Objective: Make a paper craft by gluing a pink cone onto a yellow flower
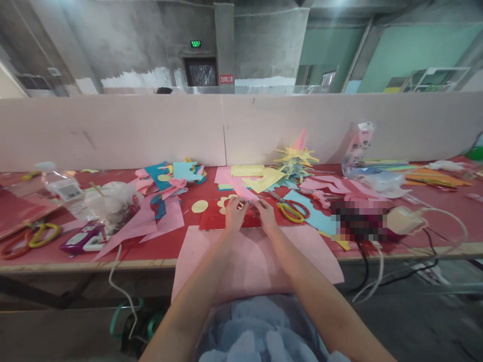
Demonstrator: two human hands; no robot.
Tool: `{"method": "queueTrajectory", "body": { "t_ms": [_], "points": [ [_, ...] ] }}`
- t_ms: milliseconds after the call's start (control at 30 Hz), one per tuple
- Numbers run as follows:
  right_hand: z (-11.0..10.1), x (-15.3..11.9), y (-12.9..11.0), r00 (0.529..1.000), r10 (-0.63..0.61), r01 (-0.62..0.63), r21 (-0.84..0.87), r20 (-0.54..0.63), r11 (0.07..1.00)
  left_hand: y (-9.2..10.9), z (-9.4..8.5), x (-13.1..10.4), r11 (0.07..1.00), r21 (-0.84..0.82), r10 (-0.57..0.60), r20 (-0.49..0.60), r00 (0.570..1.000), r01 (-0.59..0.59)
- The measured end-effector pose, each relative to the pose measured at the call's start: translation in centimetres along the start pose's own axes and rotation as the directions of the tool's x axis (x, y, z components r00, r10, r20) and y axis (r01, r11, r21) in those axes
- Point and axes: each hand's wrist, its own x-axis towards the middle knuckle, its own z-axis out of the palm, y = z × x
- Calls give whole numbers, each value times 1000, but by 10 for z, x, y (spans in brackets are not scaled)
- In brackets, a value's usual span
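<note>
My left hand (234, 213) and my right hand (266, 212) meet over a glossy red sheet (211, 221). Between their closed fingertips is a narrow piece of pink paper (241, 188), pointing away from me. The fingertips hide its near end. Beside my left hand lies a pale yellow flower-shaped cutout (222, 205), partly covered. A yellow oval cutout (199, 206) rests further left. Right of my right hand are scissors (295, 211) with red and yellow handles, on light blue paper (315, 213). A large pink sheet (260, 256) spreads under my forearms and overhangs the table edge.
Behind the hands stands a layered paper tree (296, 156) with a pink tip. Coloured scraps (162, 181), a purple glue gun (85, 237), a plastic bottle (60, 183) and more scissors (32, 239) lie left. Cables and a white plug block (402, 221) are right. A pale partition (151, 130) closes the back.
</note>
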Motion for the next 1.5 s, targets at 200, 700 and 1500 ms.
{"method": "queueTrajectory", "body": {
  "t_ms": [200, 700, 1500],
  "points": [
    [1, -1, -1, 999, 13, -12, -25, 51, 1000, 0, -1, 0, 999, -38, 0, -34, 999, -1],
    [-3, 3, -1, 999, 34, -33, 74, -12, 997, 1, 1, -1, 997, -77, 7, 7, 1000, -6],
    [-4, 4, 4, 998, 41, -44, 53, 55, 998, -5, 3, -1, 998, 0, 62, 48, 997, -62]
  ]
}}
